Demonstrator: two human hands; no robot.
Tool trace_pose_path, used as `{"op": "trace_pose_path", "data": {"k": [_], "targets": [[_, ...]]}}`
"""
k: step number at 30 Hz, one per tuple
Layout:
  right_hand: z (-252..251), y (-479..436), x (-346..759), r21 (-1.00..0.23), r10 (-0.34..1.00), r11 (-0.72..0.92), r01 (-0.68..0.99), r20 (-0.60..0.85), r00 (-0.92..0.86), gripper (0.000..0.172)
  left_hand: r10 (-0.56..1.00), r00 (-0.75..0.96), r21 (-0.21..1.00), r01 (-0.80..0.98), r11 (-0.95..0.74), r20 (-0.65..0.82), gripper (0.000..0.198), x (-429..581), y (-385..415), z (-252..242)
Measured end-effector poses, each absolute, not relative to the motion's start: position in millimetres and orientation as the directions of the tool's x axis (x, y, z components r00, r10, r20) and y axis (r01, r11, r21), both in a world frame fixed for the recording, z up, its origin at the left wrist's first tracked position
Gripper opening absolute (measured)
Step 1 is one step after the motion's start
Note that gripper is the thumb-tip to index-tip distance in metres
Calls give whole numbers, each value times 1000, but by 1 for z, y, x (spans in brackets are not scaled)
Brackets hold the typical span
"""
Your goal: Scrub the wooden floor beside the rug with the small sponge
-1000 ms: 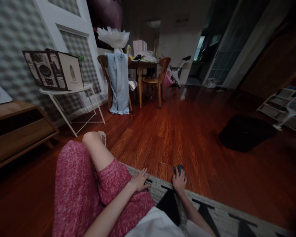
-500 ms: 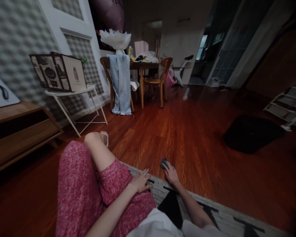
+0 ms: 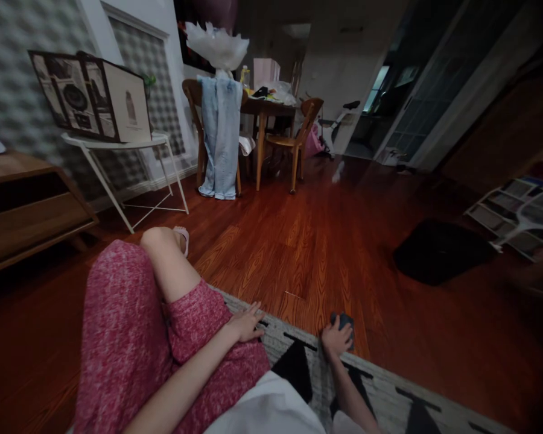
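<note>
Half a second ago your right hand (image 3: 336,339) had the dark cloth (image 3: 345,319) (likely cloth, though the light is poor) farther left beyond the rug (image 3: 277,339); now both are just past the rug's edge, on the floor (image 3: 294,253). That leaves a thin pale line (image 3: 292,294) beyond the rug uncovered, so it was probably not picked up. Your right fingers spread over the cloth; whether they grip it, I cannot tell. Your left hand (image 3: 247,324), fingers apart, rests on your pink trousers (image 3: 117,301) beside the rug.
</note>
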State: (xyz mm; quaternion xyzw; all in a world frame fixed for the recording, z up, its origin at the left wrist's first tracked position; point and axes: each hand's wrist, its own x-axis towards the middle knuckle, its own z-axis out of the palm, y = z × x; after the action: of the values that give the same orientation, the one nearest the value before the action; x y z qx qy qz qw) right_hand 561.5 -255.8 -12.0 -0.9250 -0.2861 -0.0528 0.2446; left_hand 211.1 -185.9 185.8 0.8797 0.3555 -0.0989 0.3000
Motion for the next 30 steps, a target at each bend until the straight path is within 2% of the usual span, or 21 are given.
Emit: {"op": "trace_pose_path", "data": {"k": [3,7,10,14,16,18,20,22,27,30], "targets": [[-12,-231,504,-408,672,-594,693,221,707,64,566,722,447,691,-568,-397,65,211,-187,189],[-6,-194,431,-336,891,-378,863,121,438,64,574,710,432,704,-564,-407,65,211,-189,196],[1,-174,402,-284,969,-201,937,84,234,61,580,712,424,702,-572,-396,63,211,-190,199],[12,-164,426,-237,992,38,971,129,-7,55,591,702,419,711,-564,-396,63,211,-191,201],[17,-169,461,-212,991,-13,977,126,41,54,587,705,426,709,-562,-398,64,211,-191,201],[20,-180,501,-192,966,-213,958,108,236,54,583,706,436,707,-557,-401,64,211,-191,201],[22,-197,538,-178,889,-428,886,95,448,55,582,706,448,707,-547,-404,64,211,-191,201],[23,-217,564,-176,803,-567,805,102,588,56,581,704,453,709,-540,-409,64,212,-190,201],[19,-250,557,-203,668,-705,680,134,732,57,576,697,456,716,-529,-427,64,212,-191,202],[11,-249,514,-208,679,-689,694,150,719,59,573,697,443,717,-539,-431,63,211,-192,203]]}}
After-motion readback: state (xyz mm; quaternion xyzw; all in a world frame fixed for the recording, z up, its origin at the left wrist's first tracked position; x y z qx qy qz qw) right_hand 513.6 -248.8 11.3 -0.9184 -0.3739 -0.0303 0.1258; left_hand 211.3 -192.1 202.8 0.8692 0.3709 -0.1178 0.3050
